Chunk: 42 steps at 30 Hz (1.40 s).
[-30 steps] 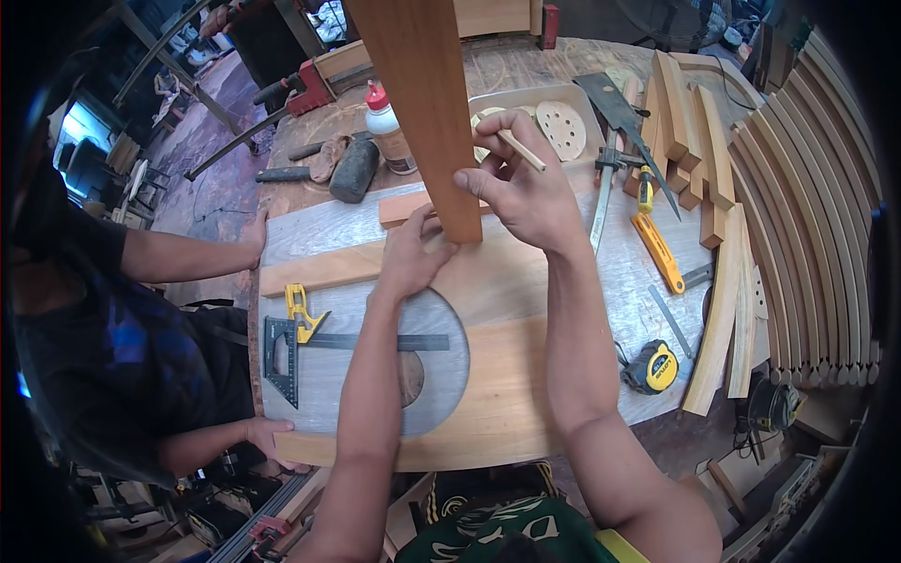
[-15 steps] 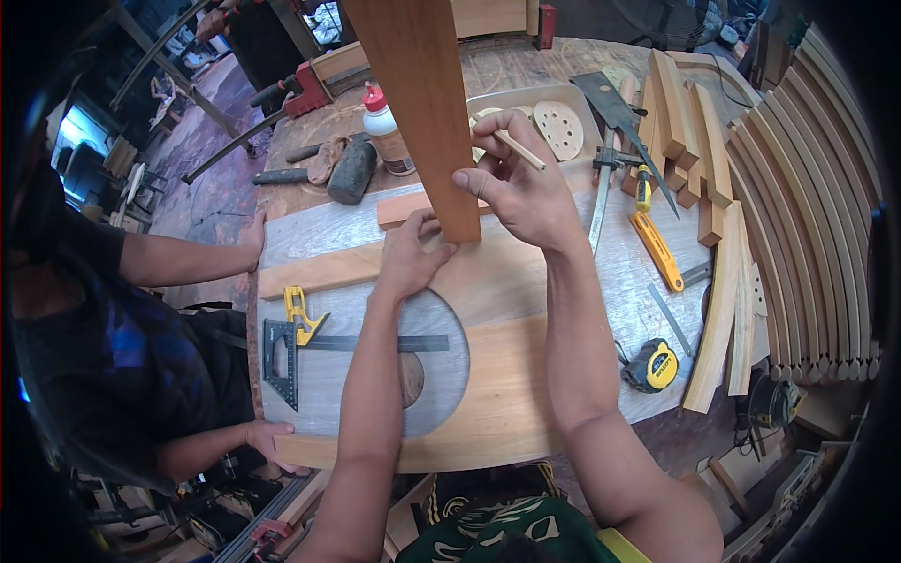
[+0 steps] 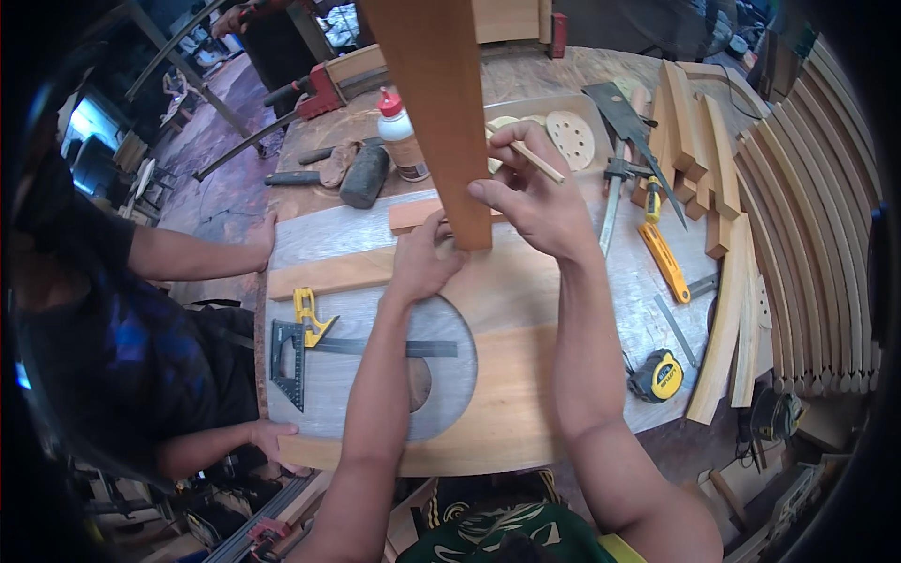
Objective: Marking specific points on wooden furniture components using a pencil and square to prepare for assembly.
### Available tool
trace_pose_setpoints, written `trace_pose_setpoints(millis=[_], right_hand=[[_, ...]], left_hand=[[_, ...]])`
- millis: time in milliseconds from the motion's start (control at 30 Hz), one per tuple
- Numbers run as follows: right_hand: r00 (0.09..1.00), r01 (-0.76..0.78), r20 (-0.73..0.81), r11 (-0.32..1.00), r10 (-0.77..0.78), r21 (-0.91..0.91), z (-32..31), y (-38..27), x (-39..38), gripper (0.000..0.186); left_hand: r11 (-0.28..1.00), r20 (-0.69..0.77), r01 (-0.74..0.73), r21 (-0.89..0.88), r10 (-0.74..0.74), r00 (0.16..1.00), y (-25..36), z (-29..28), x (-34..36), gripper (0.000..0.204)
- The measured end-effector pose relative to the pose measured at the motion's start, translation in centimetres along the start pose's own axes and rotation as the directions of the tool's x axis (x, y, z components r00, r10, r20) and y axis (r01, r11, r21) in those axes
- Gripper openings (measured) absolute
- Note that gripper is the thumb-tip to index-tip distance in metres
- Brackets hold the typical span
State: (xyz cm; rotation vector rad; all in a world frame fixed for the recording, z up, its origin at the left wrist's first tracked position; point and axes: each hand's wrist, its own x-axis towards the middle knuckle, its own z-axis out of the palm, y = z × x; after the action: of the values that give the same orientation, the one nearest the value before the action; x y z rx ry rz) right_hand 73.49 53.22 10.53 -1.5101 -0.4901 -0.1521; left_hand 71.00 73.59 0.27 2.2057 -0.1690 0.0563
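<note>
A long wooden board (image 3: 436, 113) stands upright, its lower end on the curved wooden workpiece (image 3: 516, 361) before me. My left hand (image 3: 427, 263) grips the board's foot at its left edge, thumb in front and fingertips partly hidden behind it. My right hand (image 3: 544, 211) is closed with a pencil (image 3: 537, 162) between its fingers. The right thumb lies against or very near the board's right edge. Left of my left forearm, a combination square (image 3: 375, 347) with a yellow head and a dark speed square (image 3: 286, 361) lie on the grey surface.
Beyond my hands are a rubber mallet (image 3: 364, 176), a glue bottle (image 3: 399, 136) and a tray of sanding discs (image 3: 570, 141). A handsaw (image 3: 629, 131), yellow utility knife (image 3: 664, 263) and tape measure (image 3: 657, 375) lie right. A co-worker's hands (image 3: 272, 439) touch the left edge.
The whole view has shifted slightly right and down. Both hands keep nearly the same hold on the board and pencil.
</note>
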Motion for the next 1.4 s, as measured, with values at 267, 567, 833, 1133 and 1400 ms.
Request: trace_pose_setpoints(millis=[267,567,833,1133,1400], right_hand=[[1.0,-0.013,0.022,0.987,0.01,0.157,-1.4,1.0,-0.6,0.047],[0.997,-0.041,0.065,0.982,0.029,0.186,-0.2,0.2,-0.2,0.046],[1.0,-0.015,0.016,1.0,0.014,0.018,-0.8,0.0,-0.2,0.049],[0.992,0.12,-0.036,0.991,-0.122,-0.062,-1.9,-2.0,-0.7,0.052],[0.745,0.548,-0.487,0.835,-0.456,0.056,-4.8,-4.3,-3.8,0.021]], left_hand=[[0.98,0.053,-0.152,0.131,0.146,0.988,-1.5,1.9,0.8,0.067],[0.981,0.049,-0.075,0.181,0.067,0.997,-1.7,0.4,0.0,0.064],[0.98,-0.014,-0.09,0.178,0.094,0.995,-1.8,0.5,-0.5,0.085],[0.992,-0.099,-0.125,0.034,0.128,0.987,-1.4,0.2,-1.5,0.09],[0.987,-0.425,-0.142,0.076,0.161,0.891,0.6,1.4,-8.3,0.07]])
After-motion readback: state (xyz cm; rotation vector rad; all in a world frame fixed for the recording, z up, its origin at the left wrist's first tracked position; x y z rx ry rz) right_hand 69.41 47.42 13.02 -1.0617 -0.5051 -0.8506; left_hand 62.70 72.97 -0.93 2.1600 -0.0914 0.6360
